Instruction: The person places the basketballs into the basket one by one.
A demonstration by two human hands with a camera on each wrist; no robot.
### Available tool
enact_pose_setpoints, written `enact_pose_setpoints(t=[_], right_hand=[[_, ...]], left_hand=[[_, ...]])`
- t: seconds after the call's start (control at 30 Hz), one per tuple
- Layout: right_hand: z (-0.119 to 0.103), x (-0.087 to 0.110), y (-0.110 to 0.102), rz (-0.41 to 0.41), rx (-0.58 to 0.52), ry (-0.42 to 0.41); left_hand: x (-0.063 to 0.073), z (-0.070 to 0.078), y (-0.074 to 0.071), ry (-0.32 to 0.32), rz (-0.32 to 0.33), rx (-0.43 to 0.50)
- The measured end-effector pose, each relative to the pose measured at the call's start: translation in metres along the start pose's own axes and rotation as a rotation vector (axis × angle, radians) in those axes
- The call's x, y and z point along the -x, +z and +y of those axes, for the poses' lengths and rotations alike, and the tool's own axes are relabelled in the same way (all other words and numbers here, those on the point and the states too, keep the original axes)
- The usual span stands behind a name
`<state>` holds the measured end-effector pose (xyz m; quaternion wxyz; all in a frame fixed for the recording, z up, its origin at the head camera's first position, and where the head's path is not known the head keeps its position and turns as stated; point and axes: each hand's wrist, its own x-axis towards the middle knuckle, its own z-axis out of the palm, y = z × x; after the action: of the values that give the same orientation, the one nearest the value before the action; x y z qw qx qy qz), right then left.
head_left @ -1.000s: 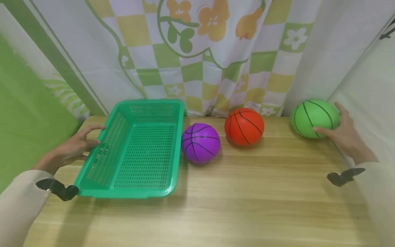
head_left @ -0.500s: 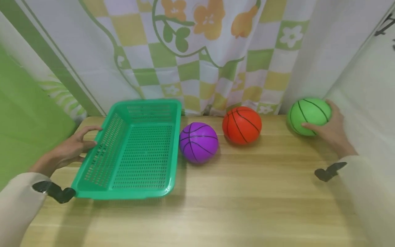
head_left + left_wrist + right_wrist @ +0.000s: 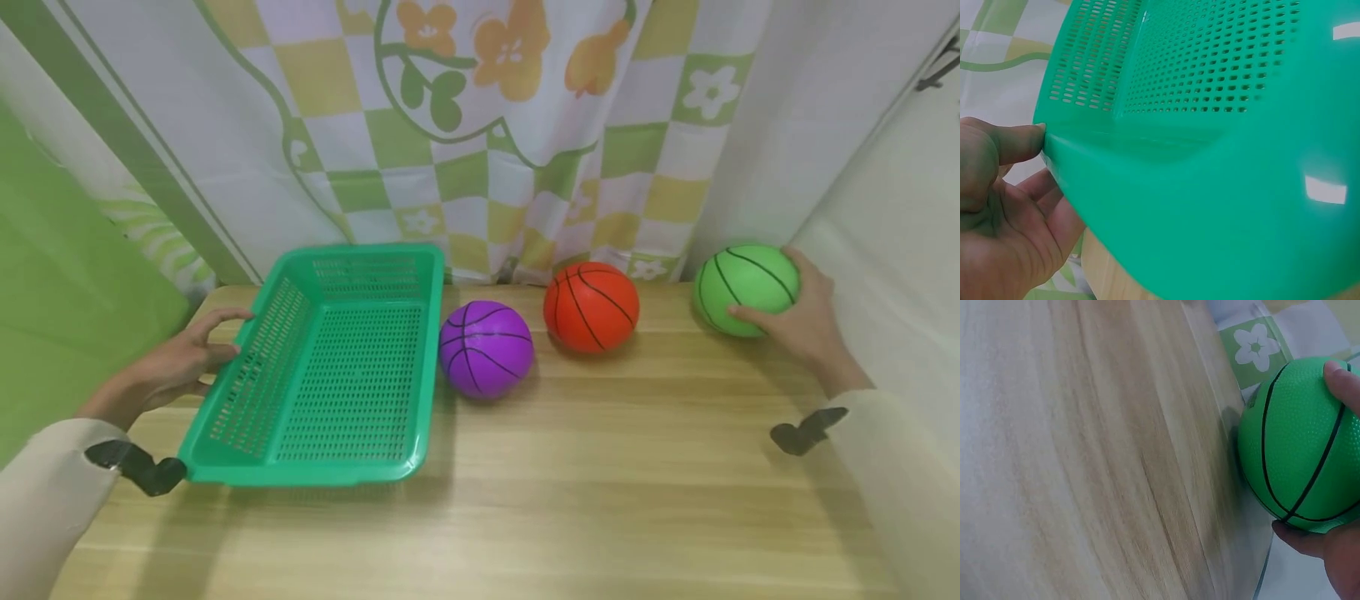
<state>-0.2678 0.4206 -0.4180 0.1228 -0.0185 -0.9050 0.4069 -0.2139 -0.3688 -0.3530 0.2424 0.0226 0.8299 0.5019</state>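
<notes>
An open green plastic basket (image 3: 352, 379) with slotted walls stands on the left of the wooden table. At its left rim, my left hand (image 3: 176, 362) holds on, thumb at the edge and the other fingers partly under it in the left wrist view. On the far right, my right hand (image 3: 806, 321) grips a light green toy basketball (image 3: 742, 287) from its right side, the thumb in front and fingers behind. That ball appears to sit at the table's back edge. A purple toy basketball (image 3: 486, 350) lies close beside the basket's right wall.
Behind the purple ball and to its right is a red toy basketball (image 3: 592, 307). A checked, flowered curtain (image 3: 465, 179) hangs along the back of the wooden table (image 3: 585, 492). White cloth (image 3: 900, 250) borders the right side, green cloth (image 3: 67, 275) the left.
My right hand has moved left and settled closer around the green ball, which has shifted slightly left. The left hand, basket and other balls hold their places.
</notes>
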Motion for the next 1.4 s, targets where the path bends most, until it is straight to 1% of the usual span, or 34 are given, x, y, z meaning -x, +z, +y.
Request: enact_pose_setpoints(t=[0.2,0.37,0.47,0.63,0.77,0.97,1.1,1.4], right_hand=[[-0.005,0.004,-0.002,-0.038,-0.007,-0.014],[-0.011,0.006,-0.005,-0.088,-0.003,-0.003],[-0.016,0.009,-0.006,-0.116,0.004,0.0],[-0.022,0.017,-0.009,-0.151,0.022,-0.026],[-0.026,0.022,-0.01,-0.175,0.013,-0.036],[-0.031,0.03,-0.013,-0.204,-0.005,-0.038],[-0.035,0.035,-0.016,-0.223,-0.017,-0.055],[-0.049,0.053,-0.018,-0.27,0.017,-0.078]], left_hand=[[-0.002,0.0,0.001,0.01,-0.005,-0.011],[-0.003,0.0,0.0,0.017,-0.021,-0.009],[-0.002,-0.001,0.001,0.025,-0.023,-0.001],[-0.002,-0.002,0.0,0.033,-0.018,0.029],[-0.003,-0.001,-0.002,0.032,-0.014,0.039],[-0.004,-0.001,-0.001,0.037,-0.03,0.02],[-0.003,0.0,-0.001,0.04,-0.022,0.008],[-0.001,0.001,-0.002,0.041,-0.032,-0.01]])
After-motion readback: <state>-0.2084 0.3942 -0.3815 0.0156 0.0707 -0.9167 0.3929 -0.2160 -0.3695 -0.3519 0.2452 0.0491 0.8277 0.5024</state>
